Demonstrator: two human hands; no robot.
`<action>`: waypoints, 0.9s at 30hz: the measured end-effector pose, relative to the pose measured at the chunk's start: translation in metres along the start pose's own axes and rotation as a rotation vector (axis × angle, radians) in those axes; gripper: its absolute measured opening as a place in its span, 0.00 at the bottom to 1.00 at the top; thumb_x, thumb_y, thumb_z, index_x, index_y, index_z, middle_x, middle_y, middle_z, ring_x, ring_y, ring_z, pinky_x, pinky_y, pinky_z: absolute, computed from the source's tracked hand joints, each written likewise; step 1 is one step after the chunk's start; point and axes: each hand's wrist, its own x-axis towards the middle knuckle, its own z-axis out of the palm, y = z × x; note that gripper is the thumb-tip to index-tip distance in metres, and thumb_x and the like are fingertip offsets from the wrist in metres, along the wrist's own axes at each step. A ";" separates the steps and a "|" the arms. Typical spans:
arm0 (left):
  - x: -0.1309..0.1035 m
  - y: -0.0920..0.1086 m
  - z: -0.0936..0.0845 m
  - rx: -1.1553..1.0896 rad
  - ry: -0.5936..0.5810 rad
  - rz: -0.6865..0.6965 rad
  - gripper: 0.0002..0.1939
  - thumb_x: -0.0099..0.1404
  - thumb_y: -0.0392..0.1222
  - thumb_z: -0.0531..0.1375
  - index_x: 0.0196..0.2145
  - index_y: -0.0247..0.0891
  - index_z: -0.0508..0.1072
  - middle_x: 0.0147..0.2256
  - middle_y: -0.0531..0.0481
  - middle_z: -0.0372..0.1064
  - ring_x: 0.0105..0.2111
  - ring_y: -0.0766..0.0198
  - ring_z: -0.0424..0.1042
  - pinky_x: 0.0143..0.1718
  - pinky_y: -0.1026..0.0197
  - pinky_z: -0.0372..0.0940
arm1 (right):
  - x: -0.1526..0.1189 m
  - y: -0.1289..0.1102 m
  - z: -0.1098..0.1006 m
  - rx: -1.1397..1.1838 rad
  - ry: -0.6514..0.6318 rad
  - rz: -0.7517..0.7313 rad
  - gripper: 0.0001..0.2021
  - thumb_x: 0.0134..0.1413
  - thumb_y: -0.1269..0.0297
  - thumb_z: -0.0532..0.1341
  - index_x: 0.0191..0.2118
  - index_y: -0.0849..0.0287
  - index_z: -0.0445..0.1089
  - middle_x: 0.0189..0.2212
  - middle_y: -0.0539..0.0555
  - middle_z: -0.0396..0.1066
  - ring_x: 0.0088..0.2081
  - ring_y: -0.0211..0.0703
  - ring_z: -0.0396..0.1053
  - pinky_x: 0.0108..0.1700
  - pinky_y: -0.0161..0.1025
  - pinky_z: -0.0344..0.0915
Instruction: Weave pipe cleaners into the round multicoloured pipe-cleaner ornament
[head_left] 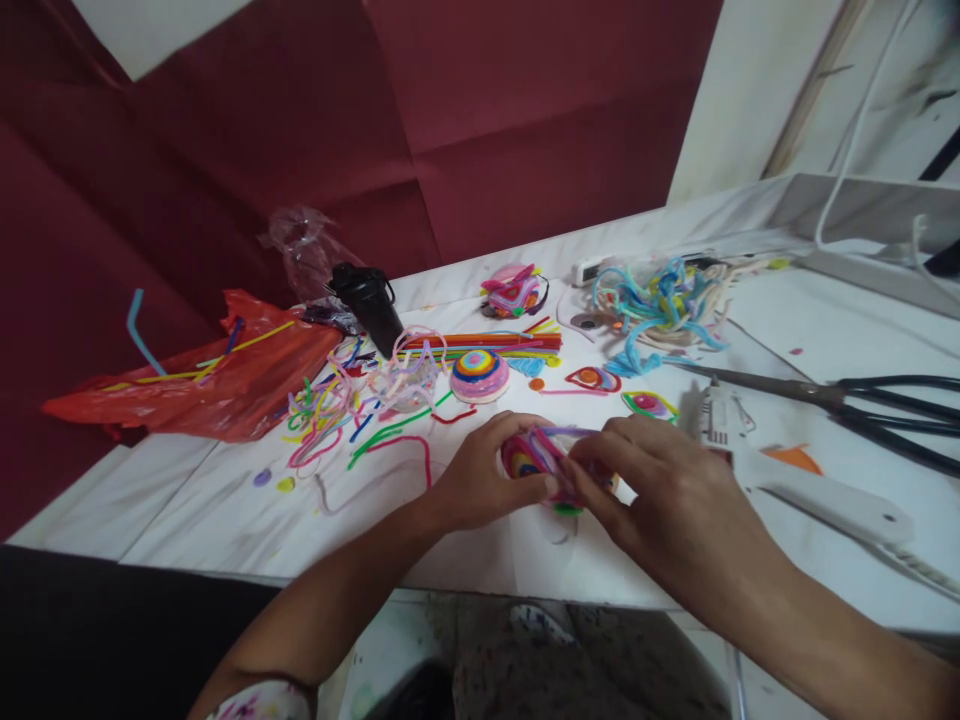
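Note:
Above the front edge of the table, my left hand (pixel 487 475) is wrapped round a small rounded craft piece (pixel 519 457) covered in pink, purple, yellow and blue coiled strips. My right hand (pixel 667 485) pinches a thin purple strip (pixel 566 432) against its top; the right fingers hide part of the piece. A bit of green shows at its underside. Just beyond my hands sits a dome (pixel 480 376) ringed in yellow, orange, blue and pink. Farther back lies a similar decorated ball (pixel 514 291) in pink and red.
Right of my hands lie a white glue gun (pixel 825 495) and long black-handled scissors (pixel 795 388). A tangle of blue strands (pixel 660 305) is behind them. At left are loose coloured strands (pixel 330 415), a red plastic bag (pixel 225 390) and a black bottle (pixel 369 305). Coloured sticks (pixel 487 343) lie mid-table.

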 end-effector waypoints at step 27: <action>0.005 -0.003 0.014 -0.158 -0.123 -0.080 0.14 0.61 0.50 0.62 0.39 0.37 0.70 0.35 0.49 0.72 0.35 0.63 0.71 0.39 0.61 0.65 | -0.022 0.010 0.010 0.103 -0.063 0.177 0.12 0.63 0.66 0.54 0.30 0.59 0.70 0.23 0.52 0.69 0.24 0.43 0.67 0.28 0.39 0.58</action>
